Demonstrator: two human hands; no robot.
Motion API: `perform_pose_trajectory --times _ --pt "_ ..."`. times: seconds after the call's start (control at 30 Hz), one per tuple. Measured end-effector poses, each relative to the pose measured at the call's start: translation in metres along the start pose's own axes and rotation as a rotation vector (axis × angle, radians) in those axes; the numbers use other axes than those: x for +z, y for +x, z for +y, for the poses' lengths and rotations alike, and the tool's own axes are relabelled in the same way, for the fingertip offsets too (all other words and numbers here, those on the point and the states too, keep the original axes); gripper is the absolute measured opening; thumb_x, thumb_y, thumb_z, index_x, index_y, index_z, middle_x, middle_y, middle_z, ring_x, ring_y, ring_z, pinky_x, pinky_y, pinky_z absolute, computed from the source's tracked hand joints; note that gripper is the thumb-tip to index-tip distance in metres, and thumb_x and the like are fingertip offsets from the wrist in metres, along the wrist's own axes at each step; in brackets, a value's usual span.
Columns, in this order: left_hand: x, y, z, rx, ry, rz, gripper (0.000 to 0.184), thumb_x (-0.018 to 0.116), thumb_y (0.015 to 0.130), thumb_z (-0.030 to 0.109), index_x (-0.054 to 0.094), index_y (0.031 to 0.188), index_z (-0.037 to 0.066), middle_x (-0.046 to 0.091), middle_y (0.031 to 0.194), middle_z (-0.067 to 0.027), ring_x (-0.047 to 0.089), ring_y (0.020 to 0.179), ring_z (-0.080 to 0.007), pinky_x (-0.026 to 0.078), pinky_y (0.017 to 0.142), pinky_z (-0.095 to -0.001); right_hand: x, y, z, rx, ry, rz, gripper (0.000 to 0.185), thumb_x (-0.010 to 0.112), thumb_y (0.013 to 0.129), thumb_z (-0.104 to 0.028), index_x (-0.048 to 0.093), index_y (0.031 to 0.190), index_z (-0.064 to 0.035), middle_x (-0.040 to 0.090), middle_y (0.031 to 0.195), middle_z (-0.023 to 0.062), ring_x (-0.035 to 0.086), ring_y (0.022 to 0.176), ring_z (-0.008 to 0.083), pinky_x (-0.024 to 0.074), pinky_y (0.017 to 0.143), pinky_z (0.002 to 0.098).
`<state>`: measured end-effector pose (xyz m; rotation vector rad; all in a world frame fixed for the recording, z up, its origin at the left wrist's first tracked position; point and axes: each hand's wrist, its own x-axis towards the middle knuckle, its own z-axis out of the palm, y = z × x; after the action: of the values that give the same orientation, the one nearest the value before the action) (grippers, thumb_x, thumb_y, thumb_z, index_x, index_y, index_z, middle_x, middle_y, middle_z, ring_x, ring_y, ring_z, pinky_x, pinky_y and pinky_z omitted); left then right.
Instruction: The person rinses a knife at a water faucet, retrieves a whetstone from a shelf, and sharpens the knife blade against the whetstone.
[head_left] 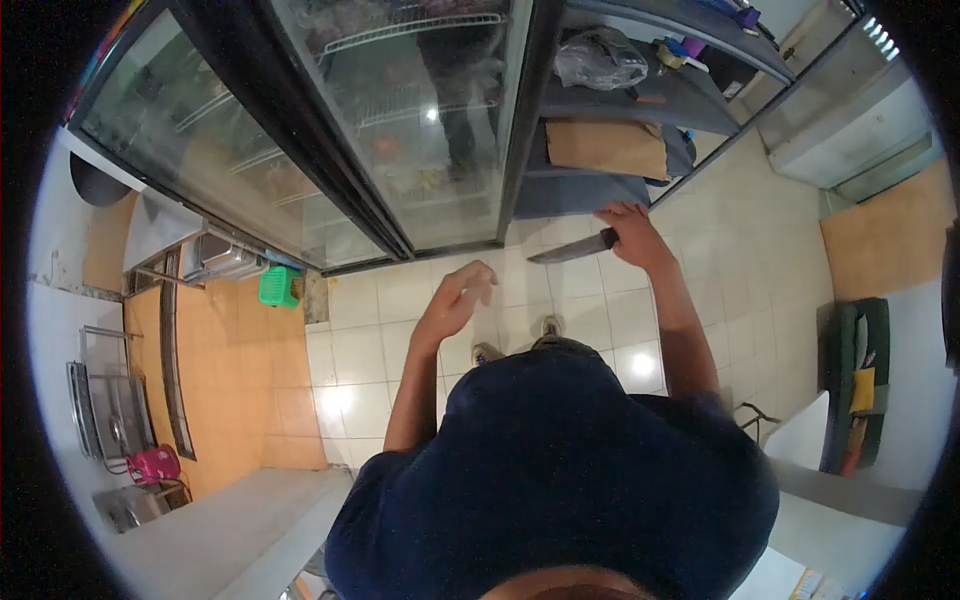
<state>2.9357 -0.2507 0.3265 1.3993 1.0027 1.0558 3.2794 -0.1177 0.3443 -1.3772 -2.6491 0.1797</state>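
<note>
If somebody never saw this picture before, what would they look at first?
Probably the knife in the person's right hand, its blade pointing leftward over the pale tiles. Next might be the big glass-doored cabinet ahead, and then the bright green basket beside it, at the left of the picture.

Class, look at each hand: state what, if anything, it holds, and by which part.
The right hand holds a knife by its handle, leaving the blade exposed. The left hand shows nothing in its grasp.
</note>
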Motion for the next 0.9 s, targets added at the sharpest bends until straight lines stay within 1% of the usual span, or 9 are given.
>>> perform_pose_trajectory --times 0.13,0.17,0.37,0.5,0.57,0.67,0.77,0.87,0.9 --pt "-0.010 0.014 -0.032 -0.062 0.025 0.103 0.019 0.045 0.100 0.013 0.058 0.096 0.000 0.055 0.073 -0.0053 0.055 0.071 -0.0136 0.044 0.067 -0.0283 -0.005 0.037 0.057 -0.046 -0.076 0.037 0.060 0.064 0.069 0.007 0.062 0.126 -0.0081 0.053 0.128 0.0056 0.042 0.126 0.0262 0.0271 0.109 0.0424" --pt "-0.009 0.021 -0.038 -0.080 0.051 0.117 0.019 0.045 0.099 0.012 0.058 0.096 0.000 0.056 0.074 -0.0055 0.055 0.070 -0.0136 0.045 0.067 -0.0290 -0.010 0.048 0.071 0.026 -0.023 -0.078 0.060 0.068 0.067 0.007 0.063 0.125 -0.0075 0.050 0.134 0.0055 0.039 0.130 0.0270 0.0240 0.113 0.0416" --pt "0.013 0.089 -0.062 -0.141 0.094 0.100 0.019 0.046 0.101 0.015 0.058 0.096 0.001 0.057 0.073 -0.0052 0.056 0.072 -0.0130 0.047 0.069 -0.0289 -0.009 0.099 0.164 0.023 -0.018 -0.070 0.045 0.070 0.068 0.006 0.069 0.112 -0.0035 0.045 0.140 0.0060 0.037 0.133 0.0291 0.0307 0.113 0.0408" --pt "0.043 0.149 -0.063 -0.152 0.126 0.149 0.018 0.048 0.101 0.017 0.057 0.098 0.001 0.058 0.075 -0.0049 0.056 0.073 -0.0128 0.048 0.070 -0.0293 0.007 0.142 0.240 -0.036 -0.002 -0.004 0.030 0.071 0.064 0.004 0.070 0.093 -0.0014 0.053 0.127 0.0108 0.047 0.123 0.0307 0.0372 0.106 0.0433" --pt "0.055 0.176 -0.079 -0.030 0.130 0.127 0.017 0.049 0.101 0.016 0.058 0.098 0.001 0.059 0.076 -0.0049 0.057 0.073 -0.0132 0.048 0.070 -0.0296 0.015 0.166 0.278 0.011 0.012 -0.027 0.025 0.072 0.065 0.001 0.070 0.090 -0.0017 0.054 0.127 0.0117 0.049 0.123 0.0315 0.0385 0.105 0.0435" --pt "0.071 0.200 -0.093 -0.027 0.137 0.087 0.014 0.049 0.100 0.012 0.057 0.099 0.001 0.060 0.080 -0.0056 0.059 0.076 -0.0144 0.049 0.072 -0.0301 0.006 0.196 0.316 0.014 -0.129 -0.028 0.029 0.077 0.067 -0.005 0.074 0.096 -0.0080 0.055 0.130 0.0093 0.043 0.130 0.0302 0.0376 0.109 0.0436" --pt "0.088 0.220 -0.084 -0.097 0.143 0.102 0.014 0.048 0.099 0.011 0.057 0.102 0.000 0.061 0.082 -0.0069 0.060 0.078 -0.0151 0.049 0.074 -0.0306 0.002 0.227 0.359 -0.082 -0.255 -0.026 0.030 0.076 0.069 -0.009 0.073 0.099 -0.0068 0.057 0.128 0.0143 0.049 0.126 0.0322 0.0399 0.107 0.0445" --pt "0.102 0.228 -0.080 -0.178 0.137 0.134 0.015 0.047 0.098 0.008 0.058 0.104 -0.001 0.061 0.084 -0.0084 0.061 0.080 -0.0163 0.050 0.076 -0.0318 0.032 0.266 0.412 0.015 -0.250 -0.120 0.018 0.071 0.068 -0.005 0.074 0.085 -0.0064 0.059 0.125 0.0159 0.055 0.117 0.0323 0.0396 0.100 0.0518" --pt "0.105 0.231 -0.078 -0.210 0.155 0.120 0.016 0.047 0.097 0.007 0.058 0.105 -0.001 0.061 0.084 -0.0087 0.061 0.081 -0.0169 0.050 0.076 -0.0323 0.033 0.273 0.417 0.043 -0.254 -0.156 0.021 0.071 0.068 -0.006 0.074 0.088 -0.0064 0.060 0.123 0.0165 0.056 0.115 0.0328 0.0399 0.101 0.0511"
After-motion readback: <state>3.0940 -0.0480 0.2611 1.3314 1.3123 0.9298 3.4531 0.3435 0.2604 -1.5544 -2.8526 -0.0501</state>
